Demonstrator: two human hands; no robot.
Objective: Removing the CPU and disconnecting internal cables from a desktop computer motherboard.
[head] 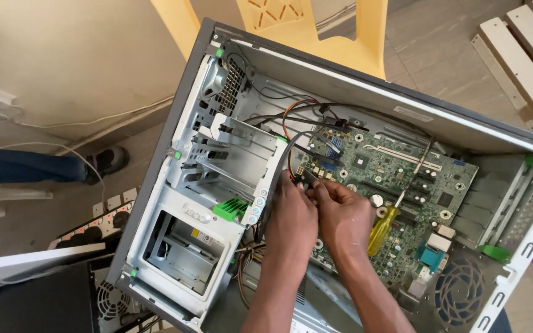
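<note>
Beige flooring (pixel 63 74) is seen beneath an opened grey computer case (pixel 316 74), laid on its side, with a yellow plastic chair (pixel 340 31) beyond it. Inside, a silver drive cage (pixel 217 179) sits beside the green motherboard (pixel 402 179). Both hands meet at the board's edge: the left hand (pixel 291 219) and right hand (pixel 343 216) have fingers pinched on a small black cable connector (pixel 306 179). A yellow-handled screwdriver (pixel 382 229) lies on the board.

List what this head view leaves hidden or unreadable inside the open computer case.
- Head view: the connector at the fingertips is covered by the left hand and right hand.
- The yellow screwdriver has its tip hidden behind the right hand.
- The rear fan is cut by the bottom edge.
- Markings on the motherboard are too small.
</note>
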